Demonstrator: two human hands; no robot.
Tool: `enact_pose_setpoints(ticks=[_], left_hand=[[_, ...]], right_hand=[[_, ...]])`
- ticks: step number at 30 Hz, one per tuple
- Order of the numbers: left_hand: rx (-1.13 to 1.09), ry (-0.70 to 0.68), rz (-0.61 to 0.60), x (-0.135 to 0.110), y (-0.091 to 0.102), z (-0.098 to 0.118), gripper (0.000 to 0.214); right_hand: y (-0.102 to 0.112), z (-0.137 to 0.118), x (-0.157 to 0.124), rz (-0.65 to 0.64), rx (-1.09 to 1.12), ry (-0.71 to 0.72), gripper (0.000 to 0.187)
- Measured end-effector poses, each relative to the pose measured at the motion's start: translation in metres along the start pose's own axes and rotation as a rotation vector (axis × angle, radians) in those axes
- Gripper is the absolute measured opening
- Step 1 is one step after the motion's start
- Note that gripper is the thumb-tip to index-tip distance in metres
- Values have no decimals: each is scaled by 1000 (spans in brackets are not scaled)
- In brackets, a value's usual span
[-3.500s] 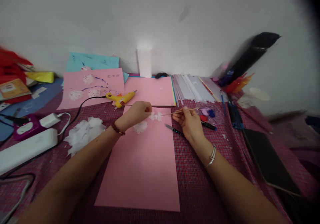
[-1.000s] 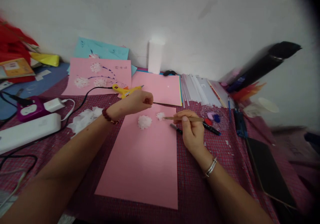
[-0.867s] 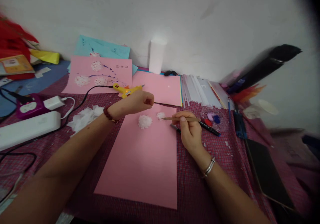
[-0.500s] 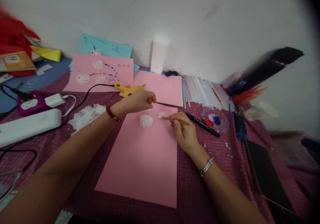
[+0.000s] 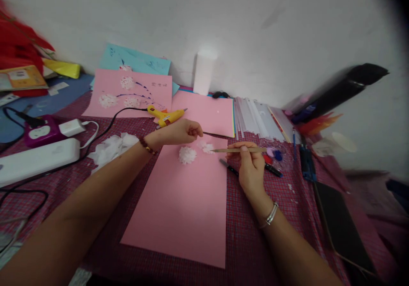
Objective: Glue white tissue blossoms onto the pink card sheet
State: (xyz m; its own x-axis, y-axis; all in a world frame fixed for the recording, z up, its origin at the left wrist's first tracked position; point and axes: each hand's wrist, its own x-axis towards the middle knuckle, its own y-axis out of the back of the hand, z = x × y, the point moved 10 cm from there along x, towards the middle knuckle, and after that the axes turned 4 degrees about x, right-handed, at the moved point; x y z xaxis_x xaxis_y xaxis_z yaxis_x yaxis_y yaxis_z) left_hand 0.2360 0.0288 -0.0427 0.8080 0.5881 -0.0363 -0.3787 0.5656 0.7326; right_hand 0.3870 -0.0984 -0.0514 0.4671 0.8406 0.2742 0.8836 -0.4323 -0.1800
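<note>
Her right hand [image 5: 251, 167] grips a thin stick [image 5: 238, 150] touching a small paper flower [image 5: 206, 147]; her left hand [image 5: 180, 131], fingers closed, rests on the pink sheet [image 5: 182, 205].

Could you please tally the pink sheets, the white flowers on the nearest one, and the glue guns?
Pink sheets: 3
White flowers: 2
Glue gun: 1
Total: 6

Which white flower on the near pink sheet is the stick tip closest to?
The smaller flower, right of the bigger flower; the stick in the right hand nearly touches it.
</note>
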Motion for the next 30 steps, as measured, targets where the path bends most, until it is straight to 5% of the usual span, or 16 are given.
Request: enact_pose_setpoints(ticks=[4, 13, 21, 24, 30], left_hand=[[142, 36, 50, -1, 5, -4, 29], [729, -27, 110, -4, -27, 20, 19], [380, 99, 210, -1, 9, 3, 12], [168, 109, 117, -4, 11, 3, 10], [29, 27, -259, -14, -36, 34, 17]], right_hand=[[0, 2, 0, -3, 20, -11, 14], [0, 1, 0, -11, -27, 14, 15], [-7, 7, 1, -55, -53, -12, 16], [-6, 8, 2, -49, -77, -11, 18], [-4, 12, 5, -44, -63, -31, 18]])
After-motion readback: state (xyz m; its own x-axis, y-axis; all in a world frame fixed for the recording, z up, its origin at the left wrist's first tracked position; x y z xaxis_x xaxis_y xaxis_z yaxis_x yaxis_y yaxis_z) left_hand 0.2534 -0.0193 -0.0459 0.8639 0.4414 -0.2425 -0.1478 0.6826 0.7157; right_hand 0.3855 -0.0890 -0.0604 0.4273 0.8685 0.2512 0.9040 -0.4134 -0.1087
